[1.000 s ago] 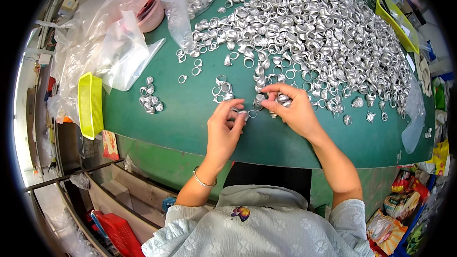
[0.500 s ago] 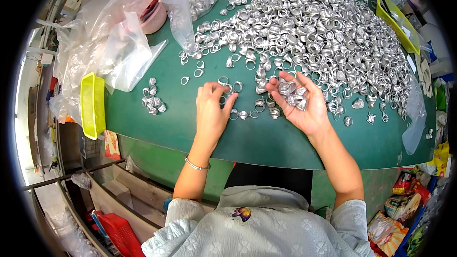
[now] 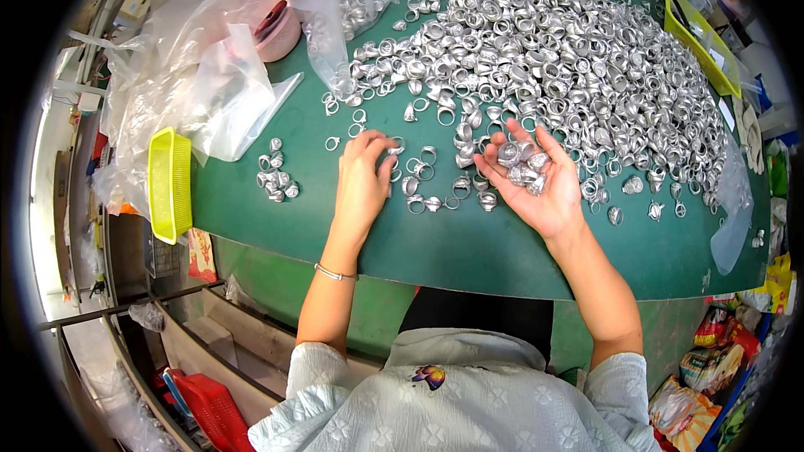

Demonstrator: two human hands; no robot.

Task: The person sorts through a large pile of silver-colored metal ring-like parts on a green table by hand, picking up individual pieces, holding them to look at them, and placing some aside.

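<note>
Palm up, my right hand (image 3: 548, 197) cups several silver-coloured metal rings (image 3: 521, 169) with its fingers curled around them. My left hand (image 3: 360, 188) is over the green table, its fingers bent and the thumb apart from the forefinger. Its fingertips are slightly blurred and lie right beside a loose ring (image 3: 396, 146); no ring shows held in them. Between my hands a few rings (image 3: 421, 169) lie scattered. Left of my left hand sits a small separate group of rings (image 3: 276, 174). Beyond my right hand spreads a big heap of rings (image 3: 569, 59).
A yellow basket (image 3: 170, 186) stands at the table's left edge, another yellow basket (image 3: 702, 46) at the far right. Clear plastic bags (image 3: 193, 59) and a pink container (image 3: 281, 38) lie at the back left. The green table (image 3: 469, 251) curves in front of me.
My left hand has shifted a little to the left, and its thumb has drawn back from the loose rings. My right hand stays nearly in place with its rings. The view has shifted slightly.
</note>
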